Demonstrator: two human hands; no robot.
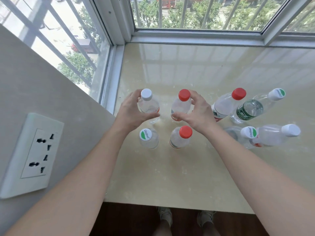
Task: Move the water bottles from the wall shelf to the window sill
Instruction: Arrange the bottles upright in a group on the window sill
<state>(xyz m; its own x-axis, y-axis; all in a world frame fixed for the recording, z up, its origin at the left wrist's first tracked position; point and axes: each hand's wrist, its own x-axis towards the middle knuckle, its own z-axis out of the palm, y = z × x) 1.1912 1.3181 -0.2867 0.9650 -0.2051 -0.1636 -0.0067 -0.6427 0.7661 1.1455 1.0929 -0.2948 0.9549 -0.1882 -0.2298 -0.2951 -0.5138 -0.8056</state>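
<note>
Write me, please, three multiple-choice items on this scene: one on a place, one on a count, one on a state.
1. Where is the wall socket relative to the window sill? A left; B right; C on it.
2. How many red caps are there? A two; B three; C five.
3. What are the left hand and right hand doing? A lying flat; B each gripping a bottle; C hanging idle.
Answers: 1 A, on the left wall; 2 B, two far, one near; 3 B, fingers curl round the far-left white-capped bottle and the red-capped bottle beside it.
</note>
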